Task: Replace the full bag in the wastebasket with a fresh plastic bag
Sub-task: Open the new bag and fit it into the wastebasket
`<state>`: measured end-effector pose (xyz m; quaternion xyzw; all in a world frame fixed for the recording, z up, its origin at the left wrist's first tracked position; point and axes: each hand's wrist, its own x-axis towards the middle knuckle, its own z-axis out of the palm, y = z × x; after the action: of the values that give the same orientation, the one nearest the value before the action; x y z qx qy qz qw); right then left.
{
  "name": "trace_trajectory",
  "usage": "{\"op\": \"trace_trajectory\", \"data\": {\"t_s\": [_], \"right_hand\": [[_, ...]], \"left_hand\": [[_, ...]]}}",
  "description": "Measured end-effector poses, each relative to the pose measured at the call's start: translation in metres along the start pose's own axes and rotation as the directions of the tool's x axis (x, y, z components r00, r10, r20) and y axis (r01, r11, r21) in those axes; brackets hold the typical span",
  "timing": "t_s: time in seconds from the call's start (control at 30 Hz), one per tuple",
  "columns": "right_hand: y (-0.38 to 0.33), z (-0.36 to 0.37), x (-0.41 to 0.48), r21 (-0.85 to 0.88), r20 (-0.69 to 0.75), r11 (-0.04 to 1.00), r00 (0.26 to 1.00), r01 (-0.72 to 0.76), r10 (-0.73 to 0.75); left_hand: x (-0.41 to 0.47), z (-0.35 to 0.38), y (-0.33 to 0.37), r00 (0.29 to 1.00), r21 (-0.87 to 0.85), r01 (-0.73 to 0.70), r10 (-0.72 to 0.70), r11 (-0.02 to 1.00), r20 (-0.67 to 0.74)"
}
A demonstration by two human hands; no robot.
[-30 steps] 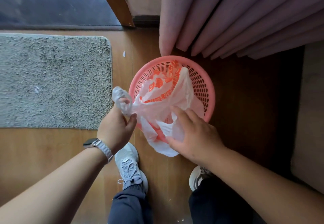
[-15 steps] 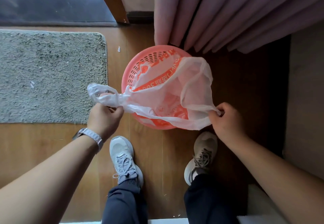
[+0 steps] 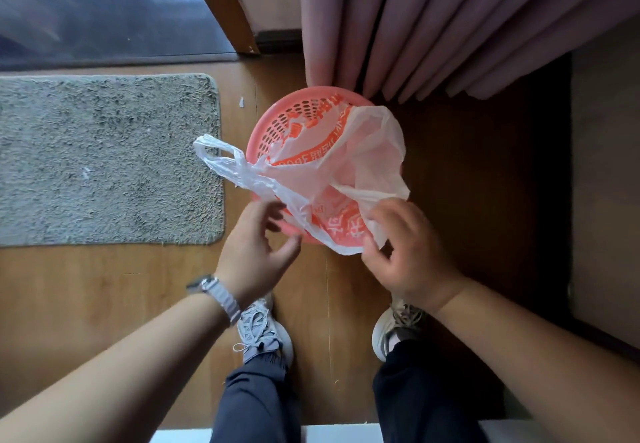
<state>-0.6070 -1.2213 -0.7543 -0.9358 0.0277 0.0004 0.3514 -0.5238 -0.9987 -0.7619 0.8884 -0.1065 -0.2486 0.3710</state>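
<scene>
Thin translucent white plastic bag with orange print [image 3: 332, 179] spread over the round pink perforated plastic wastebasket [image 3: 277, 123], mouth up, apparently for lining. Right hand [image 3: 408, 252] pinching the bag's near right edge, likely to draw that side over the near rim. Left hand [image 3: 256, 252] open, fingers spread just beside the near left edge, holding nothing, probably poised for the loose handle loop draped left toward the grey shaggy mat [image 3: 104, 158].

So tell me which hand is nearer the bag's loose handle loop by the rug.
Left. The left hand is open just below the handle loop, not touching it. The right hand pinches the bag at its opposite, right side.
</scene>
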Motion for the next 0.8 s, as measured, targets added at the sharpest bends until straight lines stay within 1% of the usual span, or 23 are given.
{"op": "trace_trajectory", "data": {"t_s": [0.03, 0.07, 0.1, 0.13, 0.17, 0.2, 0.23, 0.27, 0.33, 0.4, 0.5, 0.57, 0.63, 0.73, 0.8], "right_hand": [[0.000, 0.005, 0.002, 0.000, 0.089, 0.999, 0.995, 0.046, -0.046], [0.000, 0.009, 0.005, -0.013, 0.178, 0.997, 0.981, 0.080, -0.077], [0.001, 0.012, 0.007, -0.042, 0.257, 0.993, 0.962, 0.108, -0.093], [0.003, 0.015, 0.009, -0.083, 0.323, 0.987, 0.941, 0.136, -0.102], [0.007, 0.017, 0.011, -0.124, 0.376, 0.980, 0.921, 0.157, -0.100], [0.011, 0.019, 0.013, -0.161, 0.417, 0.973, 0.905, 0.164, -0.083], [0.014, 0.019, 0.013, -0.194, 0.446, 0.968, 0.893, 0.161, -0.059], [0.018, 0.020, 0.013, -0.224, 0.455, 0.962, 0.889, 0.158, -0.040], [0.025, 0.020, 0.010, -0.277, 0.427, 0.947, 0.904, 0.162, -0.030], [0.030, 0.019, 0.005, -0.303, 0.404, 0.937, 0.914, 0.176, -0.041], [0.034, 0.021, 0.000, -0.304, 0.454, 0.929, 0.889, 0.212, -0.055], [0.041, 0.025, -0.001, -0.298, 0.487, 0.927, 0.871, 0.228, -0.058], [0.047, 0.029, 0.000, -0.288, 0.494, 0.931, 0.867, 0.224, -0.056], [0.057, 0.036, 0.002, -0.289, 0.462, 0.932, 0.885, 0.220, -0.065], [0.059, 0.040, 0.000, -0.279, 0.410, 0.938, 0.909, 0.204, -0.076]], "left_hand": [[0.011, -0.001, 0.001, 0.998, 0.020, -0.048, 0.047, 0.999, 0.033], [0.022, -0.002, 0.001, 0.988, 0.098, -0.138, 0.129, 0.986, 0.087], [0.032, -0.003, 0.000, 0.960, 0.229, -0.267, 0.236, 0.936, 0.152], [0.042, -0.003, -0.004, 0.915, 0.373, -0.399, 0.334, 0.838, 0.227], [0.050, -0.004, -0.008, 0.868, 0.479, -0.496, 0.391, 0.724, 0.307], [0.056, -0.005, -0.010, 0.830, 0.527, -0.558, 0.412, 0.642, 0.377], [0.060, -0.005, -0.013, 0.798, 0.525, -0.602, 0.430, 0.602, 0.421], [0.061, -0.005, -0.015, 0.772, 0.494, -0.634, 0.451, 0.595, 0.448], [0.059, -0.004, -0.019, 0.735, 0.426, -0.674, 0.492, 0.603, 0.467], [0.049, -0.005, -0.025, 0.728, 0.395, -0.682, 0.519, 0.615, 0.448], [0.033, -0.005, -0.041, 0.754, 0.369, -0.643, 0.468, 0.672, 0.461], [0.029, -0.005, -0.054, 0.765, 0.404, -0.635, 0.463, 0.658, 0.448], [0.027, -0.005, -0.066, 0.786, 0.445, -0.616, 0.468, 0.650, 0.405], [0.027, -0.001, -0.081, 0.822, 0.437, -0.570, 0.474, 0.696, 0.315], [0.027, 0.003, -0.090, 0.830, 0.419, -0.558, 0.491, 0.716, 0.266]]}}
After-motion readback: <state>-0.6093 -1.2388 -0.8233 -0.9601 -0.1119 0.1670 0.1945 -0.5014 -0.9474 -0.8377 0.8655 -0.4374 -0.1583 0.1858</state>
